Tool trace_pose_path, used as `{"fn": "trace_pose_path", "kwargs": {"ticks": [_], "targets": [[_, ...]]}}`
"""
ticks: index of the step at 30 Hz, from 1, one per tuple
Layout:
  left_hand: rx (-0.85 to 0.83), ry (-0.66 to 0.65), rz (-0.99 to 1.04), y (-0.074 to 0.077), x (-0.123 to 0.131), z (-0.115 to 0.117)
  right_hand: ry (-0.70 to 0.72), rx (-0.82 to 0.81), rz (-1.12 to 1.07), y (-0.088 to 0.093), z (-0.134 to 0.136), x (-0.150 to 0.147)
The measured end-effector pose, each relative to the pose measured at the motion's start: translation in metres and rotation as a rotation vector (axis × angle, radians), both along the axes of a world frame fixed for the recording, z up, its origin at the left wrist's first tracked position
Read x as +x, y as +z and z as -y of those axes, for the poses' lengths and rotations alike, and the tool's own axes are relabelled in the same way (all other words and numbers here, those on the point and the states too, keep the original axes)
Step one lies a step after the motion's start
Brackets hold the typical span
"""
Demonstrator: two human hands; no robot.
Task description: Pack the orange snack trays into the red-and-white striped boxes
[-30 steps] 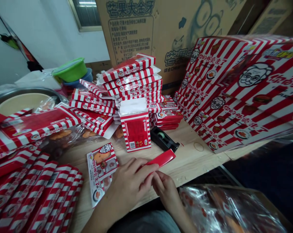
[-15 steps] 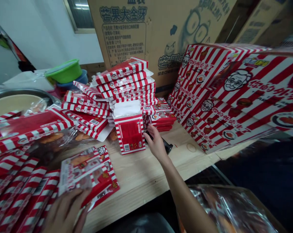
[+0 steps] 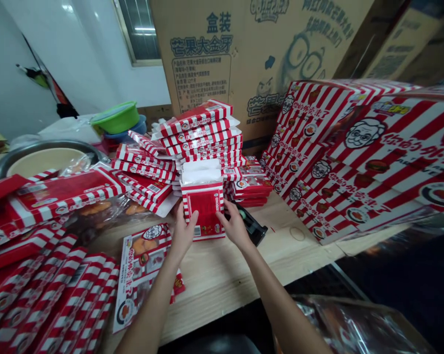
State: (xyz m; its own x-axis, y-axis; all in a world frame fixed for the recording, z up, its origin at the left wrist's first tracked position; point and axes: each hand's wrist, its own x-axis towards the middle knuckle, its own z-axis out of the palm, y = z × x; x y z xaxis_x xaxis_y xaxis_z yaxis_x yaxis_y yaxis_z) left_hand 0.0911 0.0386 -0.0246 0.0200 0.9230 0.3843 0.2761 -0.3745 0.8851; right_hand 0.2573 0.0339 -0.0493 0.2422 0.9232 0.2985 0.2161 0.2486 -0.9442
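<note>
A red-and-white striped box [image 3: 204,209] stands upright on the wooden table, its white flaps raised at the top. My left hand [image 3: 183,231] is closed on its left edge, thumb on the red face. From the other side my right hand [image 3: 236,225] grips the right edge, with the fingers partly hidden behind. Just right of that hand lies a black tape dispenser [image 3: 257,230]. A flat printed pack [image 3: 143,260] with food pictures lies under my left forearm.
Striped boxes [image 3: 202,118] are piled behind the held one. More lean in a row [image 3: 70,290] at the lower left. Large striped cartons [image 3: 318,167] form a wall on the right. A green tub [image 3: 117,118] and a metal basin [image 3: 8,160] stand at the back left.
My left hand has left the flat pack at the lower left and come up to the upright box's left edge. My right hand has closed on its right edge. The view has shifted slightly.
</note>
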Motion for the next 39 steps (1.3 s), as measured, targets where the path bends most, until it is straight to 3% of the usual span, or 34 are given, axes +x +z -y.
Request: {"fn": "trace_pose_path", "kwargs": {"ticks": [7,10,15,17,19,22,28,33,36,39], "targets": [[-0.095,0.306,0.155,0.007,0.007,0.041,-0.089,0.076,-0.301,0.030,0.053,-0.016],[-0.128,0.357,0.205,0.012,0.003,0.050,-0.120,0.052,-0.492,0.045,0.067,-0.021],[-0.138,0.340,0.175,0.031,0.009,0.064,-0.029,-0.023,-0.481,0.069,0.081,-0.020],[-0.161,0.299,0.205,0.040,0.013,0.068,0.053,-0.034,-0.419,0.074,0.084,-0.016],[-0.271,0.165,0.296,0.045,0.011,0.069,0.130,0.017,-0.375,0.075,0.084,-0.011],[-0.432,-0.041,0.414,0.044,-0.007,0.064,0.262,0.086,-0.426,0.072,0.079,-0.003],[-0.625,-0.418,0.485,0.042,-0.043,0.045,0.426,0.069,-0.546,0.070,0.066,0.003],[-0.436,-0.533,0.222,0.056,-0.044,0.027,0.441,0.078,-0.424,0.075,0.070,0.001],[-0.179,-0.627,-0.007,0.047,-0.052,0.021,0.350,0.087,-0.302,0.079,0.074,0.002],[0.017,-0.474,-0.227,0.030,-0.061,0.022,0.306,0.095,-0.128,0.081,0.074,0.005]]}}
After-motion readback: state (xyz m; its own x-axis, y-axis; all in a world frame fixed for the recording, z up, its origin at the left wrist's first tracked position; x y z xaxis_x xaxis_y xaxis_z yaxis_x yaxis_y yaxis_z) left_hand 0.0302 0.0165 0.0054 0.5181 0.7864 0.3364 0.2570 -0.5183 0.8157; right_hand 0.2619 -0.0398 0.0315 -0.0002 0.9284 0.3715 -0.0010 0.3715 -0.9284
